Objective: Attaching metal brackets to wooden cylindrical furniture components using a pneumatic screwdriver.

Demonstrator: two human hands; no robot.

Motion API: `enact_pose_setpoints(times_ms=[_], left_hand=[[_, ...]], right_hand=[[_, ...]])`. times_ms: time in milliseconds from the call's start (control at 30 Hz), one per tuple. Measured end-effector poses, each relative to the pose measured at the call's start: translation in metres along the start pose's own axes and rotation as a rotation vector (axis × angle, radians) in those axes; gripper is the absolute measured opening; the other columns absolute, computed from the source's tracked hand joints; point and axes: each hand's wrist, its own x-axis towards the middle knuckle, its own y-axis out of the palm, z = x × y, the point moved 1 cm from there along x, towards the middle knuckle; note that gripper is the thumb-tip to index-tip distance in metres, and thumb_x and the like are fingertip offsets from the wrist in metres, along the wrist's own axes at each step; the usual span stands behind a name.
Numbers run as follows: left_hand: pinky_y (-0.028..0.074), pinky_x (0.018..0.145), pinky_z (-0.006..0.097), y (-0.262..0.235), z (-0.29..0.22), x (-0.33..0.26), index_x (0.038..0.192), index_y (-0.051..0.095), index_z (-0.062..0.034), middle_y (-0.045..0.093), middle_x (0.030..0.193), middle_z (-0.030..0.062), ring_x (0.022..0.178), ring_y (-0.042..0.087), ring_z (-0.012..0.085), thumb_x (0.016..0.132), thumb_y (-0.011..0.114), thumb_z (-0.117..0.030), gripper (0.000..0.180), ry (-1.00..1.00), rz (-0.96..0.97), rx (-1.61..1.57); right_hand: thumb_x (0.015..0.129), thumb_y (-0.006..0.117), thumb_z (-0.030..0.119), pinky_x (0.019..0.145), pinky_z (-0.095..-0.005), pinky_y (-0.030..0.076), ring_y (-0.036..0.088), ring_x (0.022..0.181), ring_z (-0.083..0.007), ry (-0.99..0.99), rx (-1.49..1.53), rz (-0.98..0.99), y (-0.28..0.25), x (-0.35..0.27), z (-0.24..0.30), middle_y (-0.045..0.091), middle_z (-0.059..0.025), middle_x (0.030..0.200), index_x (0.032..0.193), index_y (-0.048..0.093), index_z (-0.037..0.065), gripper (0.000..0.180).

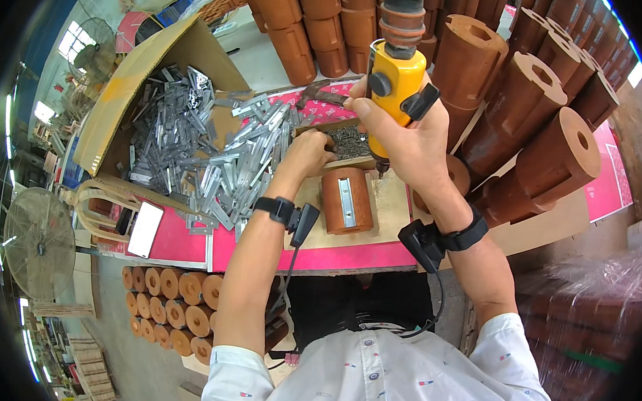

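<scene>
My right hand [411,136] is wrapped round a yellow power screwdriver [394,81] hanging upright, its bit pointing down just beyond and to the right of a brown cylinder [364,210]. That cylinder lies on its side on a cardboard sheet [385,222], and a silver metal strip [348,202] with holes runs along its top. My left hand [309,153] is at the near left side of a small open box of screws [349,145]. Its fingers are curled together with their tips among the screws; whether a screw is between them is hidden.
A large cardboard box [92,130] on the left spills metal strips [243,160] across the pink tabletop [318,257]. A hammer [323,95] lies beyond the screws. Stacked brown cylinders [533,110] stand at right and back. A phone [146,229] rests near the left edge.
</scene>
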Motion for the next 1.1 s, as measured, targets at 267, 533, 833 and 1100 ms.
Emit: enact_pose_setpoints(times_ms=[267, 533, 833, 1100], left_hand=[[0.05, 0.084, 0.043, 0.008, -0.009, 0.005, 0.087, 0.074, -0.0024, 0.067, 0.091, 0.0235, 0.092, 0.065, 0.035, 0.075, 0.068, -0.01, 0.015, -0.135, -0.016, -0.157], [0.05, 0.081, 0.041, -0.003, -0.019, -0.013, 0.088, 0.073, -0.0028, 0.066, 0.089, 0.0204, 0.089, 0.063, 0.0366, 0.08, 0.065, -0.012, 0.015, -0.07, -0.373, -0.172], [0.049, 0.071, 0.025, -0.023, -0.078, -0.102, 0.1, 0.064, 0.0017, 0.067, 0.087, 0.0045, 0.08, 0.062, 0.0098, 0.092, 0.062, -0.008, 0.013, -0.367, -0.397, -1.208], [0.051, 0.072, 0.025, -0.005, -0.104, -0.138, 0.098, 0.06, -0.0009, 0.065, 0.088, 0.0059, 0.077, 0.061, 0.0104, 0.091, 0.061, -0.004, 0.008, -0.318, -0.379, -1.331]], right_hand=[[0.082, 0.071, 0.007, 0.08, -0.026, 0.051, 0.06, 0.088, -0.0089, 0.001, -0.03, -0.002, -0.006, -0.001, -0.005, 0.064, -0.0024, 0.095, 0.115, 0.053, 0.0, 0.039], [0.082, 0.071, 0.007, 0.079, -0.0253, 0.05, 0.059, 0.087, -0.0082, 0.019, -0.017, 0.024, 0.004, -0.002, -0.002, 0.063, -0.0019, 0.094, 0.111, 0.054, 0.001, 0.034], [0.083, 0.071, 0.008, 0.078, -0.0252, 0.05, 0.059, 0.087, -0.0075, 0.0, 0.021, 0.058, 0.013, -0.006, 0.008, 0.063, -0.0018, 0.095, 0.108, 0.055, 0.003, 0.03], [0.084, 0.068, 0.009, 0.069, -0.0241, 0.051, 0.06, 0.077, -0.0086, 0.011, 0.055, 0.088, 0.027, -0.013, 0.017, 0.066, -0.0045, 0.093, 0.106, 0.057, 0.002, 0.025]])
